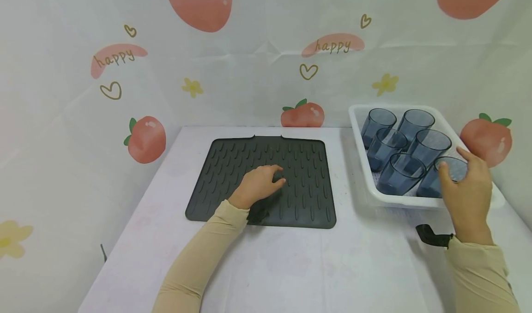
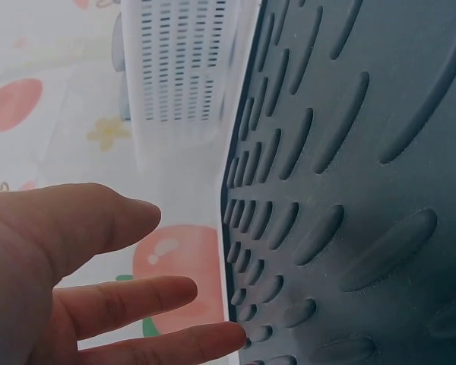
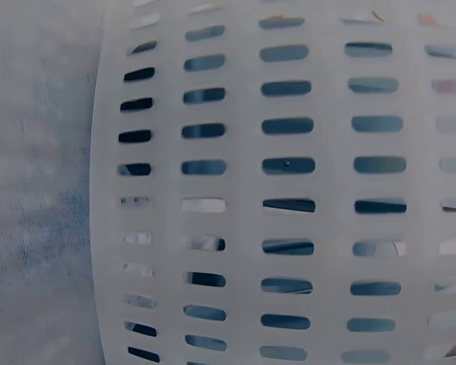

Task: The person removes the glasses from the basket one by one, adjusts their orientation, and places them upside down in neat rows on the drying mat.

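Several blue clear glasses stand in a white basket at the right of the head view. My right hand is at the near-right glass, thumb and fingers spread apart by its rim; whether they touch it I cannot tell. A dark ridged mat lies mid-table, also in the left wrist view. Over the mat is my left hand, fingers loosely bent and holding nothing; in the left wrist view this hand has its thumb and fingers apart.
The basket's slotted side fills most of the right wrist view, with blue glass showing through the slots. Behind the white table hangs a pale sheet with fruit and flower prints. Bare table lies between mat and basket.
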The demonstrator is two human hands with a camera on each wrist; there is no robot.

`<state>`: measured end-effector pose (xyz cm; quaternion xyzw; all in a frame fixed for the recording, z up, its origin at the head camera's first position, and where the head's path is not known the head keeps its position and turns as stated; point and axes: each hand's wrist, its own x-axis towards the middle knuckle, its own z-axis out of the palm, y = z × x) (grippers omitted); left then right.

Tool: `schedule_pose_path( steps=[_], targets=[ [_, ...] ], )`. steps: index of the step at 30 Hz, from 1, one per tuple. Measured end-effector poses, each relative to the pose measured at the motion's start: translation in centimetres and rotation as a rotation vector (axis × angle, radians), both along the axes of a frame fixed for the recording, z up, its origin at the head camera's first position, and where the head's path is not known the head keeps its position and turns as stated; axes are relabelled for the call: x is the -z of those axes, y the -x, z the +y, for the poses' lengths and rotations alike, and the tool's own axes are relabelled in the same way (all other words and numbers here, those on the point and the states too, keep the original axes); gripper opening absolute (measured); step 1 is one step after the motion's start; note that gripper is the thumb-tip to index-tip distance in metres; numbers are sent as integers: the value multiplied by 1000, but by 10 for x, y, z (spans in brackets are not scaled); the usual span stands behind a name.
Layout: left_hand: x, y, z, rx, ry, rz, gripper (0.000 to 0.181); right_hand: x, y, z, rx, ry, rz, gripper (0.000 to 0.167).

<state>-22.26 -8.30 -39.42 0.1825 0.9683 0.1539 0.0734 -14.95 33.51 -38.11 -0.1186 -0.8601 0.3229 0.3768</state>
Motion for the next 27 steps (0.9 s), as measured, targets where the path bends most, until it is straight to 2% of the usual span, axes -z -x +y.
schedule_pose_path(
  steps=[14,21,27],
  targets=[
    [1,1,-1,-3,-12,-5,46,-7,0,3,1,44,-215,55],
    [2,0,-2,-2,-5,-1,47,-9,-1,6,5,69,-364,64],
    [1,-1,-2,-3,-3,1,47,-10,1,10,-2,79,-449,72]
  ],
)
